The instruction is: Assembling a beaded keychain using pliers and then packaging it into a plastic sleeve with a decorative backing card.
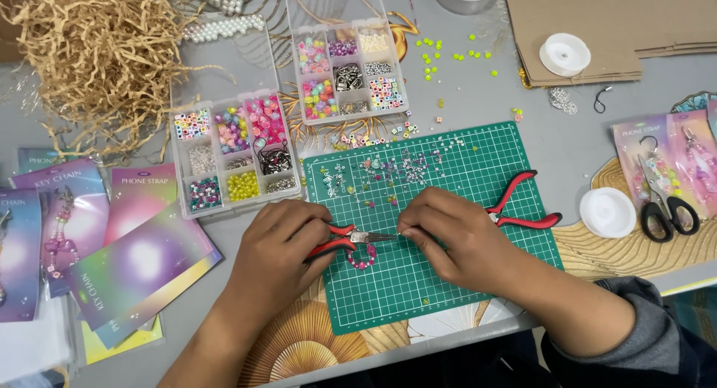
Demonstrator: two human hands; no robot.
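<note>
Left hand (278, 242) gripping red-handled pliers (351, 238), gridded mat (441, 283)

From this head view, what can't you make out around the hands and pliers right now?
- What the right hand pinches at the plier tips: too small, hidden by its fingers.
- Bead loop: partly under the left hand and its pliers; clasp not visible.
- Second pliers: jaws hidden behind the right hand.
- Loose beads on the green mat: too small to tell shapes.
</note>
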